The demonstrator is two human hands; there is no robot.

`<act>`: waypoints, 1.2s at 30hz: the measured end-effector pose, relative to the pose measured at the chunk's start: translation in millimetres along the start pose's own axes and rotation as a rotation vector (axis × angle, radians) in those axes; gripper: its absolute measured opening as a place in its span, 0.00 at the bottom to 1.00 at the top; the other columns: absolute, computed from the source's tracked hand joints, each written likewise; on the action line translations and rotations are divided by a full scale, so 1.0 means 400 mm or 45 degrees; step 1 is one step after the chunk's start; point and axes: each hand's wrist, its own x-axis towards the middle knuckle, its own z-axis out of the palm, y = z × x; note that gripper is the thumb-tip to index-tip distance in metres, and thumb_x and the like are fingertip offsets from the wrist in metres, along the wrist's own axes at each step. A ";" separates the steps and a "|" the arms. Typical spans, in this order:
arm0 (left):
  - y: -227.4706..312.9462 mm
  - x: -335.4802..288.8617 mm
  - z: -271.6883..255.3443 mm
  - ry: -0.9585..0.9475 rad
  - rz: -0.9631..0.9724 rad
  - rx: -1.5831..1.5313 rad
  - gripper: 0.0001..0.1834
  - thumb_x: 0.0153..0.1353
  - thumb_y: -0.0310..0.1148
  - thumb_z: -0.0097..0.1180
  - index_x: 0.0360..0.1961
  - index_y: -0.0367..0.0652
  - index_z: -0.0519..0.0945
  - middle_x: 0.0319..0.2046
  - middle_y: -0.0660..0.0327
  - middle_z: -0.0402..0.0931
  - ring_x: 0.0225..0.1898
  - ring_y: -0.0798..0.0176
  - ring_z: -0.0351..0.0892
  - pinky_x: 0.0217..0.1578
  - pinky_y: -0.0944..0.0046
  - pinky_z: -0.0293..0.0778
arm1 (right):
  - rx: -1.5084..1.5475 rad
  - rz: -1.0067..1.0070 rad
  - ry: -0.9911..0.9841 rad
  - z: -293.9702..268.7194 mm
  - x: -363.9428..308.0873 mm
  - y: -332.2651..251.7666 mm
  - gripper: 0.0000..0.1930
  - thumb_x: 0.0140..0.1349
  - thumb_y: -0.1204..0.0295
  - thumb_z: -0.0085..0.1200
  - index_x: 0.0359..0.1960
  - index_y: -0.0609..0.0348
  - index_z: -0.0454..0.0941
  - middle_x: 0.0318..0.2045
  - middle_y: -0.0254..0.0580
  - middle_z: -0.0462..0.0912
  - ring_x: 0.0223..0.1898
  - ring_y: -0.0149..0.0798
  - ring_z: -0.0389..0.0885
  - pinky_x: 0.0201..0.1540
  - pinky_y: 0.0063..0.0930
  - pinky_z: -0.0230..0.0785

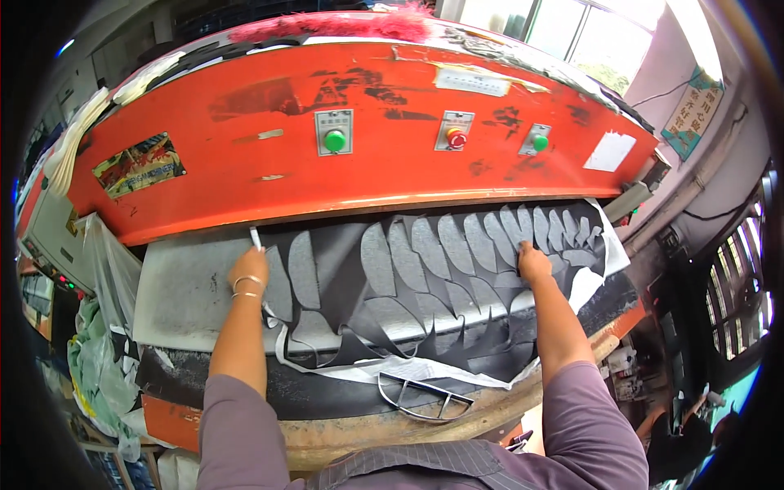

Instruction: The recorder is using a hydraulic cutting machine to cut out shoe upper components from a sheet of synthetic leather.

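Observation:
A black sheet (335, 269) with rows of curved, leaf-shaped cut-outs lies across a pale grey cutting board (184, 286). A white backing edge (392, 371) shows along its front. My left hand (249, 268) is closed at the sheet's left end, pinching its edge, with a bit of white sticking up beyond the fingers. My right hand (534, 265) is closed on the sheet's right part, among the cut-outs; its fingertips are partly hidden. In front of the sheet, apart from both hands, lies a curved metal cutting die (425, 398) with cross-bars.
A red press beam (392, 163) spans the back, low over the board, carrying a green button (335, 141), a red button (456, 140) and another green button (540, 143). Clear plastic bags (102, 351) hang at the left. A worn ledge (367, 433) runs along the front.

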 end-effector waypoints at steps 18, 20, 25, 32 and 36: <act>-0.238 -0.396 -0.066 0.051 -0.049 0.294 0.24 0.69 0.51 0.38 0.33 0.42 0.77 0.32 0.45 0.80 0.37 0.37 0.79 0.38 0.40 0.72 | 0.031 -0.131 -0.215 -0.058 -0.362 0.122 0.21 0.67 0.61 0.40 0.63 0.30 0.65 0.29 0.60 0.82 0.32 0.62 0.81 0.39 0.54 0.73; -0.241 -0.417 -0.079 0.089 -0.064 0.224 0.25 0.68 0.53 0.39 0.34 0.42 0.77 0.31 0.44 0.79 0.37 0.36 0.78 0.37 0.40 0.72 | 0.066 -0.126 -0.197 -0.063 -0.390 0.149 0.21 0.67 0.60 0.40 0.62 0.31 0.67 0.29 0.60 0.82 0.32 0.62 0.81 0.39 0.54 0.72; -0.201 -0.435 -0.085 0.335 -0.099 0.183 0.19 0.60 0.47 0.54 0.38 0.39 0.76 0.40 0.45 0.78 0.44 0.40 0.76 0.45 0.46 0.71 | 0.156 -0.445 0.351 -0.195 -0.444 0.060 0.22 0.58 0.66 0.57 0.55 0.54 0.74 0.38 0.52 0.79 0.41 0.53 0.76 0.43 0.45 0.66; 0.127 -0.496 -0.004 0.186 0.530 -0.266 0.22 0.57 0.39 0.58 0.50 0.39 0.76 0.50 0.47 0.75 0.54 0.45 0.72 0.55 0.52 0.67 | 0.176 -1.390 -0.551 -0.218 -0.676 -0.265 0.44 0.52 0.32 0.49 0.55 0.62 0.70 0.34 0.56 0.81 0.41 0.52 0.81 0.41 0.43 0.74; 0.260 -0.538 0.110 -0.285 0.567 -0.100 0.33 0.67 0.54 0.38 0.65 0.41 0.64 0.68 0.51 0.56 0.70 0.52 0.52 0.67 0.49 0.50 | 0.177 -1.403 -0.505 -0.154 -0.722 -0.306 0.47 0.45 0.39 0.61 0.56 0.67 0.66 0.38 0.58 0.78 0.40 0.54 0.79 0.40 0.41 0.74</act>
